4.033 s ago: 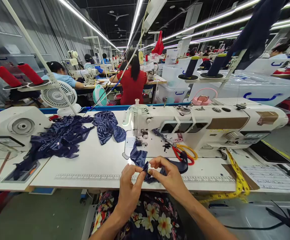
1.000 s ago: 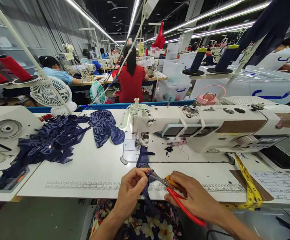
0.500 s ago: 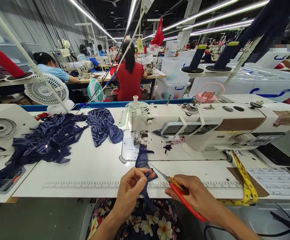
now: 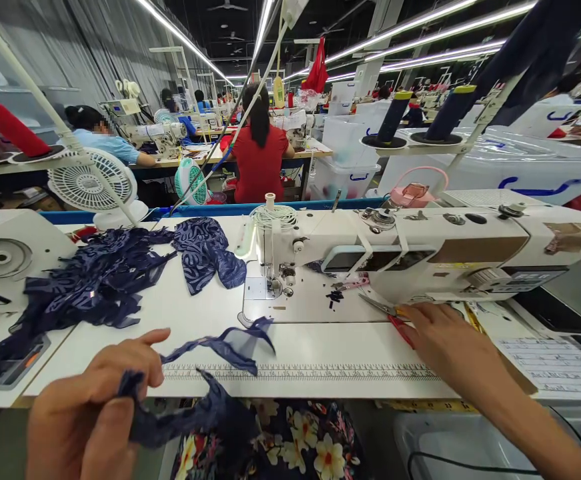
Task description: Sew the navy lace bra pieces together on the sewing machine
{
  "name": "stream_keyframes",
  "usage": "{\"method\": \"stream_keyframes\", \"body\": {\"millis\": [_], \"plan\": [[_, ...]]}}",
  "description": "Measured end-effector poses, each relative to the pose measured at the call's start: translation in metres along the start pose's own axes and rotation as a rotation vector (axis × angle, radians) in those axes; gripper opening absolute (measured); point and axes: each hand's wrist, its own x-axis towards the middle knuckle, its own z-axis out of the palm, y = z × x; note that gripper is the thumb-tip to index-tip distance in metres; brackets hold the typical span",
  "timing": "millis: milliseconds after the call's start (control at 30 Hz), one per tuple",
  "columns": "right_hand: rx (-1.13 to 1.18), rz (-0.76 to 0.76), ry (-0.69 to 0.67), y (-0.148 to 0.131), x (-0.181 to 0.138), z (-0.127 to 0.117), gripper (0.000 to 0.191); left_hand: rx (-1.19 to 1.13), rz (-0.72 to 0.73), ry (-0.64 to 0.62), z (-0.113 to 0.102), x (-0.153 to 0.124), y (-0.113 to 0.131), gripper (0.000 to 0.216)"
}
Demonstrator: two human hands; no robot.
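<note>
My left hand (image 4: 95, 400), at the lower left, pinches a sheer navy fabric piece (image 4: 175, 423) between thumb and fingers. One strip of that fabric trails over the table edge onto my lap. Another navy strip (image 4: 235, 347) stretches from behind my fingers across the table towards the sewing machine. Over at the right, my right hand (image 4: 435, 337) is closed around the red handles of a pair of scissors (image 4: 383, 307). Their blades lie low over the machine bed and point left. My palm hides part of the handles.
A white sewing machine (image 4: 475, 247) spans the right side. Dark fabric scraps (image 4: 334, 298) lie on its bed. Navy patterned pieces (image 4: 210, 257) and a heap of navy strips (image 4: 95, 280) cover the left. Paper (image 4: 560, 363) lies at right. Co-workers (image 4: 259, 153) sit ahead.
My left hand has moved left and nearer, drawing the navy fabric away from the needle area. My right hand has carried the scissors right and forward to the machine bed.
</note>
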Motion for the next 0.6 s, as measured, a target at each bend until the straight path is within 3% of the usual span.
{"method": "stream_keyframes", "body": {"millis": [67,133,167,267,333,433,500,600], "plan": [[0.348,-0.096,-0.134,-0.055,-0.008,-0.001,0.022,0.032,0.055,-0.161,0.011,-0.001,0.007,0.017],[0.756,-0.192,-0.436,-0.115,-0.019,0.002,0.027,0.032,0.074,-0.374,0.032,-0.008,0.008,0.021],[0.924,-0.234,-0.572,-0.141,-0.024,0.007,0.039,0.051,0.058,-0.476,0.042,-0.011,0.006,0.021],[1.322,-0.261,-0.925,-0.185,-0.03,0.023,0.046,0.143,-0.094,-0.623,0.055,-0.015,-0.007,0.009],[1.412,-0.134,-1.052,-0.183,-0.024,0.029,0.05,0.194,-0.24,-0.727,0.043,-0.01,-0.021,0.005],[1.269,-0.005,-0.994,-0.152,0.0,0.022,0.049,0.283,-0.308,-0.993,0.009,0.006,-0.05,0.015],[1.136,-0.006,-0.908,-0.131,0.022,0.011,0.043,0.419,-0.167,-1.048,-0.012,0.021,-0.07,0.014],[0.961,-0.08,-0.783,-0.112,0.05,0.007,0.039,0.729,0.226,-0.835,-0.031,0.038,-0.091,0.026]]}}
